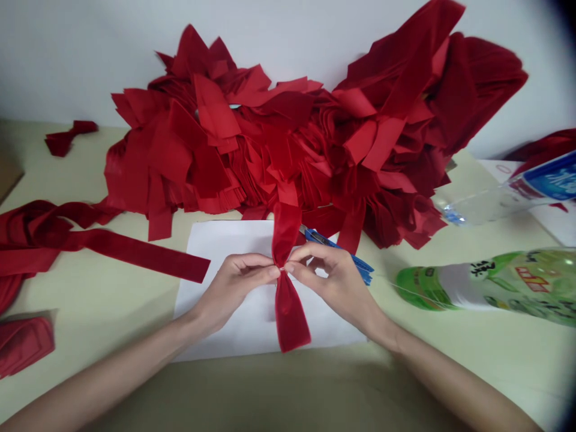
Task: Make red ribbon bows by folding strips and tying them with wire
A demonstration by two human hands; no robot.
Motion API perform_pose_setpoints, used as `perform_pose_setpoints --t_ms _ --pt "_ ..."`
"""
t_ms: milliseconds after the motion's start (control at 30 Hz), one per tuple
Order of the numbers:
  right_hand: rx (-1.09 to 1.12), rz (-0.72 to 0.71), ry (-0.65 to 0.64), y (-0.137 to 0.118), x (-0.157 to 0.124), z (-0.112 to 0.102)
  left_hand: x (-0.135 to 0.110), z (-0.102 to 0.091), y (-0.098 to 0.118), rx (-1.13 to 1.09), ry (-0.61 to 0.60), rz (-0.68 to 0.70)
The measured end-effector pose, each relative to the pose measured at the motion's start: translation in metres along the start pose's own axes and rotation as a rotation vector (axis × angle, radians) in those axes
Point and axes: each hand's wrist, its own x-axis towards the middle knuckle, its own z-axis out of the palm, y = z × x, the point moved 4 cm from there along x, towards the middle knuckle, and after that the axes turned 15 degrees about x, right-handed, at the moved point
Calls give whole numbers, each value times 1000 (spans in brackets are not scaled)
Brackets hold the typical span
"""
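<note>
Head view: the left hand (231, 294) and right hand (335, 282) meet at the pinched waist of a red velvet bow (291, 318), their fingers (258, 263) closed on it and hiding its middle. The bow sits over a white sheet (225, 252) on the tabletop (90, 306). Blue-handled scissors (344, 255) lie just beyond the right hand, partly hidden. Farther back is a heap of red ribbon (270, 138). At right, a green-labelled bottle (495, 288) runs out of frame, its dark characters too blurred to read.
</note>
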Motion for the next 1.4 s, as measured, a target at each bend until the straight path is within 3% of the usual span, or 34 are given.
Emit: perform_pose_setpoints --t_ms 300,667,1000,1233,1400 --pt "78 56 -23 14 4 4 -4 5 1 16 -68 -5" --pt "231 146 -46 16 5 3 1 -3 -6 -71 57 -40" --pt "199 182 -37 17 7 2 4 -1 -10 -96 -17 -29" --pt "166 139 -68 17 7 2 1 -1 -9 -62 1 -20" --pt "233 196 -99 20 7 3 4 -2 -14 -53 16 -48"
